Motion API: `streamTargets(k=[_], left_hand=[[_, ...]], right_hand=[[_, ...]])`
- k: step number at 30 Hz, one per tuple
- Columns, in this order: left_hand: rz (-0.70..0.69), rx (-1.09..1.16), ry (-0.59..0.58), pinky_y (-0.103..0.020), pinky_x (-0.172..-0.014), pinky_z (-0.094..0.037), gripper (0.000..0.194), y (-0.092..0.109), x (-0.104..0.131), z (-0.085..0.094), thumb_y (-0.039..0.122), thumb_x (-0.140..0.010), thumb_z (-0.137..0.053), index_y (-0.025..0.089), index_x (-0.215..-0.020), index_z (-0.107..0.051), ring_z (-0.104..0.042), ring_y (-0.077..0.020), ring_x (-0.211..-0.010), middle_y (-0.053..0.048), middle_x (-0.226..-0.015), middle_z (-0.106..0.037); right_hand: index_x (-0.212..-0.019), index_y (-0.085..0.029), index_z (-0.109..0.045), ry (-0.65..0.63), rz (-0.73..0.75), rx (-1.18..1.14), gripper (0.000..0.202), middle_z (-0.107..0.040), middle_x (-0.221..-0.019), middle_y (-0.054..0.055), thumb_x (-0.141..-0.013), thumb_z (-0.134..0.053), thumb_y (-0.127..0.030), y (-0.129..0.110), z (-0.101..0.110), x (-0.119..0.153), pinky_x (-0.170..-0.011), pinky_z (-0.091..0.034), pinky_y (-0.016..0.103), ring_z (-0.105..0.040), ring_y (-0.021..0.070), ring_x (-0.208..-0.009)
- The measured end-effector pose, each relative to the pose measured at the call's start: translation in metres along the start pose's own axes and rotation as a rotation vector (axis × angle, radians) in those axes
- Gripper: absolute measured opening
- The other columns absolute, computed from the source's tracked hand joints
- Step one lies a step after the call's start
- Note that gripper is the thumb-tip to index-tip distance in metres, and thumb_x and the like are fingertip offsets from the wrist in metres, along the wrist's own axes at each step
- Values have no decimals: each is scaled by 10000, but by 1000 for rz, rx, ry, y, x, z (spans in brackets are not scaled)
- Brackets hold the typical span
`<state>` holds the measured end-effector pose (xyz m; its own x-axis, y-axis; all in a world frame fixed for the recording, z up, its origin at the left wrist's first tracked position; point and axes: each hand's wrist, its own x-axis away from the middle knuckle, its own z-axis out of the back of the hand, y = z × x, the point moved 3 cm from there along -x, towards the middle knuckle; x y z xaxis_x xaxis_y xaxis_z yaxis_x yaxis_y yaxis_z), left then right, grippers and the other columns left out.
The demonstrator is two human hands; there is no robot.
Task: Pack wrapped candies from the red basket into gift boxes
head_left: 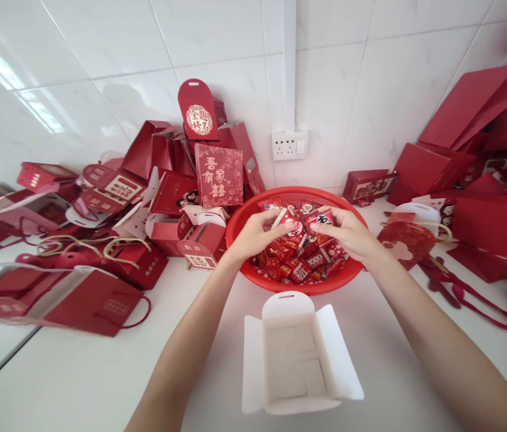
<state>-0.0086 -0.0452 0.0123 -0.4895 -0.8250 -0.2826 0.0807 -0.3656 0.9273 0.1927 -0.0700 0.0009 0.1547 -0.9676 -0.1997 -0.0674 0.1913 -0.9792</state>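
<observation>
Over a red plastic basket (296,289) heaped with red-wrapped candies (298,270), both of my hands are closed on sweets. My left hand (257,232) pinches a red and white candy packet (295,229) between thumb and fingers. My right hand (350,234) grips another candy packet (322,223), dark red with a white label and black lettering. The two packets are held close together above the pile. In front of the basket, nearer to me, stands a small gift box (296,360) with its flaps spread; its pale inside holds nothing visible.
Many red gift boxes (219,174) are piled on the left against the tiled wall, with a red gift bag (100,300) in front. More red boxes (433,168) stack up at the right, near a red ribbon (491,309). A socket (290,145) sits on the wall.
</observation>
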Motion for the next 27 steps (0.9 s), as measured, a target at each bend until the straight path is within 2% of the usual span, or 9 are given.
streamTargets(k=[3, 5, 8, 17, 23, 27], left_hand=[[-16, -102, 29, -242, -643, -434, 470, 0, 0, 3, 596, -807, -710, 136, -727, -655, -535, -123, -664, 10, -680, -587], [-9, -130, 24, -239, -624, -404, 463, 0, -1, 3, 588, -783, -738, 136, -711, -661, -490, -111, -632, 20, -651, -563], [-8, -126, 38, -247, -658, -424, 443, 0, -1, 5, 573, -740, -780, 134, -767, -718, -522, -127, -666, -3, -714, -635], [-44, -128, 76, -258, -679, -450, 406, -1, -2, 7, 542, -716, -804, 141, -742, -750, -573, -150, -691, -24, -731, -686], [-5, -154, 70, -284, -749, -496, 418, -7, -3, 8, 549, -777, -732, 136, -823, -775, -636, -188, -753, -53, -816, -747], [23, -298, 66, -285, -782, -506, 341, -17, -5, 9, 440, -836, -641, 144, -918, -787, -669, -213, -835, -58, -938, -780]], right_hand=[[-889, -213, -683, -34, 5, 47, 399, -732, -883, 14, -658, -881, -471, -1, -1, 1, -867, -525, 390, -685, 221, -861], [-892, -218, -677, -15, 16, 63, 395, -724, -889, 13, -664, -875, -474, -1, -1, 1, -883, -516, 396, -680, 225, -883], [-890, -224, -675, 48, 35, 93, 399, -716, -907, 21, -661, -872, -485, 0, 1, 1, -908, -505, 407, -669, 243, -937], [-907, -235, -699, 64, 35, 103, 397, -726, -967, 43, -655, -872, -489, 4, 3, -1, -915, -514, 424, -668, 272, -1005], [-911, -230, -692, 78, 19, 12, 387, -731, -926, 20, -641, -873, -442, 1, 0, 0, -879, -527, 400, -681, 240, -897], [-865, -225, -678, 148, -10, 21, 342, -726, -863, 10, -638, -855, -409, 1, 0, -1, -854, -525, 391, -673, 229, -834]])
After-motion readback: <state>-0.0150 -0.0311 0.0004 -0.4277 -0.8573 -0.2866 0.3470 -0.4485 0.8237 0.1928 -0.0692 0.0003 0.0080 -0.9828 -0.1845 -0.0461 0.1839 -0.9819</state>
